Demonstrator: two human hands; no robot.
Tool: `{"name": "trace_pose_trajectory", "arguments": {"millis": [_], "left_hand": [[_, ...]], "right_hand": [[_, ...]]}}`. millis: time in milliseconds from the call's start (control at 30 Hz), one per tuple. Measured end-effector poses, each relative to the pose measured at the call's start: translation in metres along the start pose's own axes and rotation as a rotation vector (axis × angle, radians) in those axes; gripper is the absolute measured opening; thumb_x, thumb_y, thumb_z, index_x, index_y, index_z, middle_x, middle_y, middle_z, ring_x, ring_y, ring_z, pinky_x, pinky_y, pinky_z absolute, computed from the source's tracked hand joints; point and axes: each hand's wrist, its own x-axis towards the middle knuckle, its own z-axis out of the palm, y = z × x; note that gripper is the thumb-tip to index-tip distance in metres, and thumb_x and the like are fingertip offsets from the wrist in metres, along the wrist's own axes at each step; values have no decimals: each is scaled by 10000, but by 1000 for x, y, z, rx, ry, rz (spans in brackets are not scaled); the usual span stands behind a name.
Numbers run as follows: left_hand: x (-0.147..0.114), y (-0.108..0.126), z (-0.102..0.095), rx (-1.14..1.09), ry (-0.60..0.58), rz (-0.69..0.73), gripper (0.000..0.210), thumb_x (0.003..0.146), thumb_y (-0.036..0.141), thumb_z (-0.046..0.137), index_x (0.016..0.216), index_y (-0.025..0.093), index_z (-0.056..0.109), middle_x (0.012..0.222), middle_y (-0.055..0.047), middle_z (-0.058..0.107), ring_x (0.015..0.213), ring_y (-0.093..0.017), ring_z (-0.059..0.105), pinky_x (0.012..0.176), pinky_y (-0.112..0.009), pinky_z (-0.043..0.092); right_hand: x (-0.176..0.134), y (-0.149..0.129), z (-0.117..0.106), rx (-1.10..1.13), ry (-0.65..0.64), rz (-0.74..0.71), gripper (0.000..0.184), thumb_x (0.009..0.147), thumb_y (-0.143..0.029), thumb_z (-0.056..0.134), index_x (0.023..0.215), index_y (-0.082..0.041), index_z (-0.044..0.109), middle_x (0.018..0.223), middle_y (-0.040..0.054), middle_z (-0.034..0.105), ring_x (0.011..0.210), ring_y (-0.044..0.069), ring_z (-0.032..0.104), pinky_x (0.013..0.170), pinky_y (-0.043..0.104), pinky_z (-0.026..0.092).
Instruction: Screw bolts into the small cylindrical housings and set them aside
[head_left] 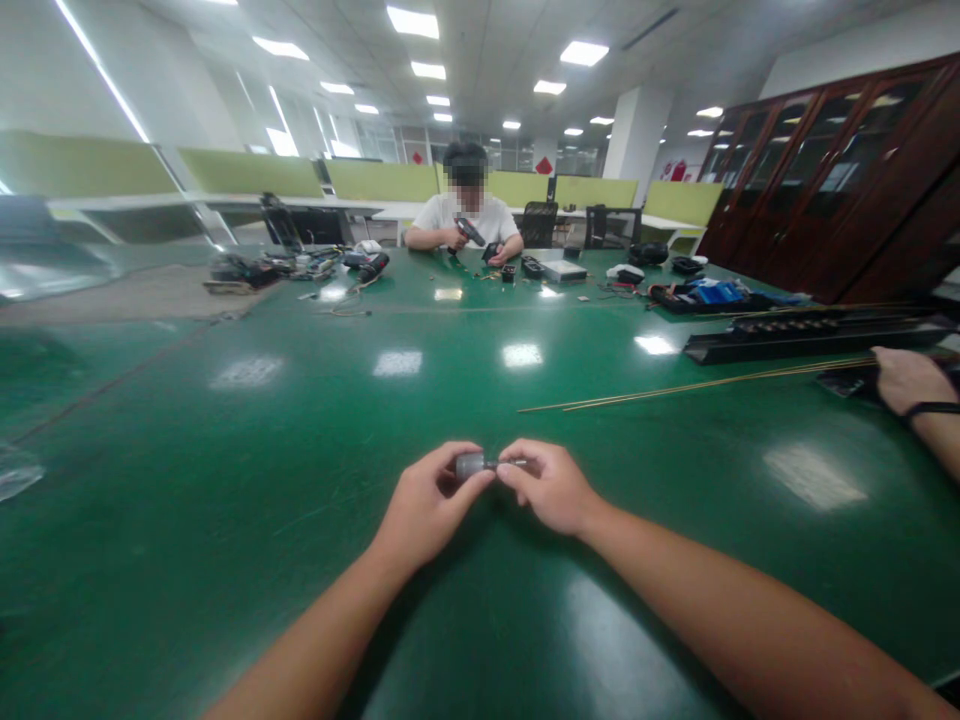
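Observation:
My left hand (431, 500) curls its thumb and fingers around a small grey metal cylinder (470, 465). From the cylinder's right side a thin dark shaft (491, 464) sticks out, and the piece lies roughly level, just above the green tabletop. The thumb and fingers of my right hand (551, 485) pinch this shaft close to the cylinder. Part of the shaft is hidden behind those fingers. The exact kind of part is too small to make out.
Thin brass-coloured rods (675, 388) lie to the right, near another person's hand (911, 380). Black rails (795, 340) lie behind them. Across the table, a person (465, 210) holds a power drill (471, 232). Another drill (373, 267) and several tools lie along the far side.

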Motion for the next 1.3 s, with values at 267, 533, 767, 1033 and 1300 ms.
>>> {"name": "trace_pose_trajectory", "arguments": {"millis": [267, 533, 767, 1033, 1300], "left_hand": [[1, 2, -2, -36, 12, -30, 315, 843, 466, 642, 1010, 204, 688, 947, -38, 723, 822, -197, 669, 746, -291, 544], [4, -4, -4, -42, 37, -78, 352, 850, 516, 605, 969, 194, 683, 892, -30, 710, 770, -190, 653, 689, -273, 519], [4, -7, -5, -49, 33, -93, 348, 855, 518, 599, 965, 199, 683, 874, -20, 702, 759, -184, 641, 697, -271, 499], [6, -10, -8, -78, 53, -181, 403, 853, 560, 578, 960, 186, 684, 816, -21, 683, 730, -185, 606, 693, -281, 448], [11, -17, -8, -295, 153, -319, 445, 834, 605, 605, 951, 178, 651, 670, 7, 595, 622, -156, 561, 618, -261, 432]], "right_hand": [[1, 1, -1, 25, 18, 8, 158, 844, -330, 629, 874, -175, 641, 611, -44, 558, 491, 101, 521, 496, 211, 393], [0, 1, 0, 39, 32, 23, 152, 847, -320, 630, 886, -174, 630, 602, -47, 557, 485, 98, 518, 484, 204, 385], [0, 0, -1, 54, 35, 32, 155, 855, -326, 624, 880, -173, 629, 590, -48, 549, 479, 99, 508, 474, 202, 379], [1, 2, 0, 57, 54, 26, 168, 856, -334, 631, 862, -167, 628, 593, -44, 547, 481, 92, 497, 466, 193, 374], [-1, 1, 1, 53, 42, 10, 172, 871, -335, 610, 848, -165, 615, 638, -31, 565, 488, 89, 502, 471, 196, 378]]}}
